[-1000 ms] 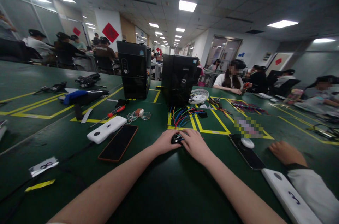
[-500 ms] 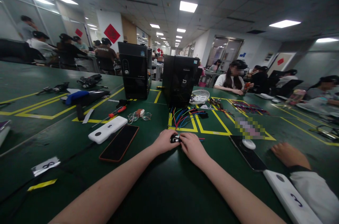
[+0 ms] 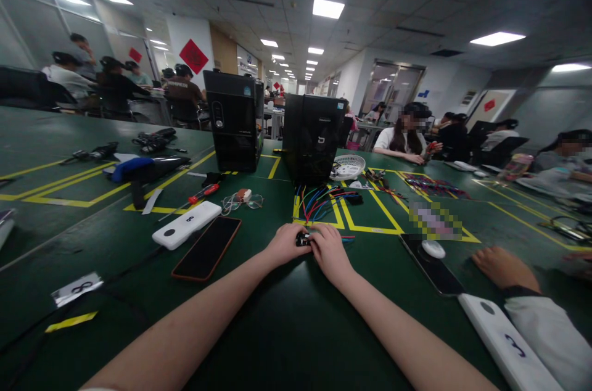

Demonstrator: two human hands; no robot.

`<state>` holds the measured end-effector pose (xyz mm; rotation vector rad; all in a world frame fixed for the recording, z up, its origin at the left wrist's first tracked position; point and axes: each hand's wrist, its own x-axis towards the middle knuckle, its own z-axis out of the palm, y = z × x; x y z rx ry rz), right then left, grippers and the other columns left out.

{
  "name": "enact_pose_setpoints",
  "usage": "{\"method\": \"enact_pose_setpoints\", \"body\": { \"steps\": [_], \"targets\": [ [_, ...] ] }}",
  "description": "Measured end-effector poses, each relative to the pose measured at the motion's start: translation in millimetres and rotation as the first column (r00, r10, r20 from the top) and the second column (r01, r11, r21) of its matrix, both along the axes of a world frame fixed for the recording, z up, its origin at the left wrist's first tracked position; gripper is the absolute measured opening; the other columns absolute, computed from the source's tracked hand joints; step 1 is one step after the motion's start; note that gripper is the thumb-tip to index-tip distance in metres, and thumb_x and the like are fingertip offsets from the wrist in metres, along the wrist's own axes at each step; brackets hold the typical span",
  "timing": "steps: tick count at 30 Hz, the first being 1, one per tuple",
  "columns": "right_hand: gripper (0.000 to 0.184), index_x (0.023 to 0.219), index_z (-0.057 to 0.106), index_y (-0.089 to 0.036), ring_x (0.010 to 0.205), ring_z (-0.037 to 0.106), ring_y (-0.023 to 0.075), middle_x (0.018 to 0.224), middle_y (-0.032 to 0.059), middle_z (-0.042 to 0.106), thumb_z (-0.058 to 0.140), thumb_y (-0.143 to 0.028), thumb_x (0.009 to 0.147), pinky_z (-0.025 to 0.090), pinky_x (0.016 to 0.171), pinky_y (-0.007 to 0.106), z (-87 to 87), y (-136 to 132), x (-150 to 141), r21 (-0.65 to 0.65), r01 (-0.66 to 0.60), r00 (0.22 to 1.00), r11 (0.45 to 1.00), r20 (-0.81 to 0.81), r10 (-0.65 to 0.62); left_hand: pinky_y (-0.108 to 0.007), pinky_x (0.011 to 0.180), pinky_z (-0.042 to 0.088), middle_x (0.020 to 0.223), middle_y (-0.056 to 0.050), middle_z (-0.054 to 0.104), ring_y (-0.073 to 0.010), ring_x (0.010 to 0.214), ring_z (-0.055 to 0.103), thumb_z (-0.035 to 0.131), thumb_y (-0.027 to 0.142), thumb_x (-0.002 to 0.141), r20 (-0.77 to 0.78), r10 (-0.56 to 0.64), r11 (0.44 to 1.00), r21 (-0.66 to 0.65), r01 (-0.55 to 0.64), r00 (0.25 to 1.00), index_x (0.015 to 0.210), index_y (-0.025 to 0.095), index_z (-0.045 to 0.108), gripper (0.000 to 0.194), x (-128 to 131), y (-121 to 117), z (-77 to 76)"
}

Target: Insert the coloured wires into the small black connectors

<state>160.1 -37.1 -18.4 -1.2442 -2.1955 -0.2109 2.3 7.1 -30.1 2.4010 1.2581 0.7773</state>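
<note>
My left hand [image 3: 285, 245] is closed on a small black part [image 3: 303, 238] with whitish bits on it, just above the green table. Against its right side, the fingers of my right hand [image 3: 329, 250] are bent and pinch at the same part. Ends of red and blue wire [image 3: 348, 238] stick out past my right hand; where they begin is hidden behind it. Just beyond both hands, a spread of red, blue and black wires [image 3: 319, 201] lies on the table. What exactly the black part is, I cannot make out.
Two black computer towers [image 3: 232, 123] stand ahead. To the left lie a phone [image 3: 208, 249], a white power bank [image 3: 187, 226], a red screwdriver [image 3: 203, 193] and glasses [image 3: 243, 200]. A white basket [image 3: 348, 167] sits beyond. At right are another phone [image 3: 435, 271] and a co-worker's hand [image 3: 506, 269].
Both hands stay together around the small black part, with slight finger movement. My right hand's fingers have shifted a little over it. The view has moved slightly.
</note>
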Motion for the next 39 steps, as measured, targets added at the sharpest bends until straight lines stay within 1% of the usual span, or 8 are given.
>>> {"method": "enact_pose_setpoints", "body": {
  "steps": [5, 8, 12, 15, 21, 27, 34, 39],
  "targets": [
    [0.017, 0.087, 0.056, -0.020, 0.102, 0.050, 0.0202, 0.104, 0.0068, 0.060, 0.042, -0.012, 0.084, 0.027, 0.100, 0.047, -1.6, -1, 2, -0.016, 0.023, 0.995, 1.000, -0.095, -0.025, -0.034, 0.082, 0.043, 0.096, -0.004, 0.063, -0.0246, 0.093, 0.057, 0.069, 0.038, 0.068, -0.015, 0.012, 1.000, -0.006, -0.012, 1.000, 0.093, 0.019, 0.060, 0.033, 0, 1, -0.3],
    [0.015, 0.090, 0.055, -0.018, 0.099, 0.050, 0.0204, 0.100, 0.0083, 0.059, 0.040, -0.014, 0.085, 0.033, 0.094, 0.042, 4.1, -3, 8, 0.003, 0.040, 0.988, 0.999, -0.151, -0.039, -0.034, 0.082, 0.042, 0.096, -0.004, 0.063, -0.0247, 0.093, 0.057, 0.071, 0.040, 0.066, 0.004, 0.003, 1.000, -0.009, -0.003, 1.000, 0.093, 0.019, 0.060, 0.036, 0, 1, -1.2],
    [0.015, 0.090, 0.056, -0.018, 0.086, 0.052, 0.0192, 0.089, 0.0070, 0.059, 0.042, -0.017, 0.086, 0.039, 0.079, 0.034, 12.7, -10, 14, -0.084, -0.085, 0.996, 0.993, -0.023, 0.083, -0.031, 0.079, 0.043, 0.094, -0.005, 0.063, -0.0229, 0.090, 0.057, 0.069, 0.036, 0.069, 0.084, 0.025, 0.999, 0.018, -0.027, 0.996, 0.092, 0.018, 0.060, 0.031, -1, 4, -5.3],
    [0.013, 0.091, 0.058, -0.019, 0.090, 0.052, 0.0197, 0.092, 0.0070, 0.059, 0.047, -0.019, 0.085, 0.038, 0.081, 0.035, 12.9, -10, 16, -0.118, -0.162, 0.983, 0.980, 0.066, 0.170, -0.030, 0.076, 0.044, 0.091, -0.005, 0.063, -0.0216, 0.086, 0.058, 0.067, 0.034, 0.071, 0.113, 0.060, 0.997, 0.032, -0.064, 0.992, 0.091, 0.017, 0.060, 0.027, -1, 6, -7.3],
    [0.020, 0.101, 0.059, -0.019, 0.096, 0.051, 0.0213, 0.099, 0.0081, 0.059, 0.050, -0.017, 0.083, 0.038, 0.083, 0.037, 0.9, 6, 25, -0.059, -0.023, 0.999, 0.998, -0.051, 0.020, -0.035, 0.084, 0.042, 0.097, -0.004, 0.065, -0.0243, 0.093, 0.057, 0.071, 0.038, 0.067, 0.039, 0.014, 1.000, 0.015, -0.014, 0.999, 0.095, 0.020, 0.061, 0.035, -2, 0, -0.6],
    [0.011, 0.085, 0.061, -0.019, 0.085, 0.053, 0.0194, 0.086, 0.0053, 0.059, 0.051, -0.016, 0.082, 0.041, 0.077, 0.035, -2.4, 12, 30, -0.107, -0.040, 0.995, 0.993, -0.099, 0.030, -0.038, 0.092, 0.038, 0.102, -0.004, 0.065, -0.0249, 0.100, 0.056, 0.072, 0.038, 0.067, 0.030, -0.010, 0.999, -0.049, 0.011, 1.000, 0.097, 0.021, 0.062, 0.036, -2, -4, 4.7],
    [0.015, 0.084, 0.057, -0.019, 0.086, 0.050, 0.0197, 0.086, 0.0063, 0.055, 0.044, -0.013, 0.084, 0.042, 0.078, 0.035, -1.5, 7, 22, -0.067, -0.045, 0.979, 0.997, -0.202, 0.031, -0.042, 0.099, 0.034, 0.104, -0.004, 0.065, -0.0263, 0.103, 0.056, 0.073, 0.038, 0.066, 0.022, 0.008, 0.995, -0.100, -0.006, 1.000, 0.099, 0.020, 0.062, 0.039, -1, -1, 6.8],
    [0.015, 0.083, 0.055, -0.019, 0.085, 0.050, 0.0197, 0.085, 0.0060, 0.055, 0.042, -0.012, 0.083, 0.042, 0.077, 0.034, -1.9, 5, 20, -0.084, -0.025, 0.977, 0.996, -0.214, 0.007, -0.047, 0.103, 0.028, 0.106, -0.005, 0.064, -0.0268, 0.106, 0.054, 0.073, 0.037, 0.066, 0.026, 0.008, 0.993, -0.120, -0.004, 1.000, 0.100, 0.021, 0.062, 0.038, -1, -2, 6.4]
  ]
}}
